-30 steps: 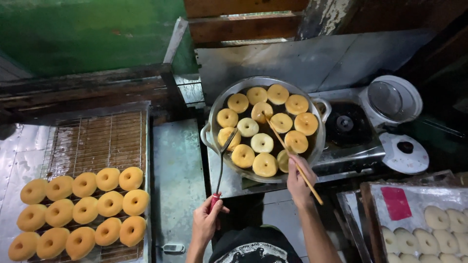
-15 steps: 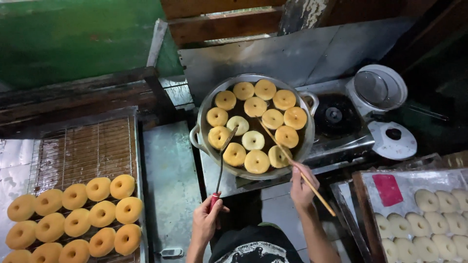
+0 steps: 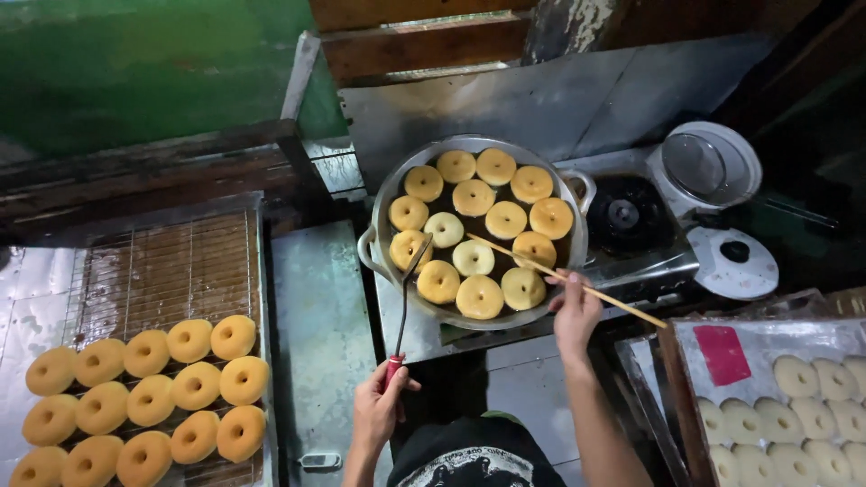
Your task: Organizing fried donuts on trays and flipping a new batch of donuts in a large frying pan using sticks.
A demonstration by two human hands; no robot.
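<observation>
The left hand (image 3: pixel 377 410) pinches the red handle of a long metal tool (image 3: pixel 403 302), its tip now on a doughnut (image 3: pixel 409 246) at the pan (image 3: pixel 383 194) edge — earlier it hung short. The right hand (image 3: pixel 575 313) holds chopsticks (image 3: pixel 564 280) over the frying doughnuts — turning seems underway.

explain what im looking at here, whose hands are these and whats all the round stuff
This is one view from a camera worn on a person's head, looking down at their own two bare hands. The left hand holds a thin metal tool with a red handle, its tip at a doughnut in the big metal pan. The right hand holds long wooden chopsticks over the pan. About a dozen doughnuts are frying there. On the left, fried doughnuts sit on a wire rack. At lower right lies a tray of pale raw doughnuts.
</observation>
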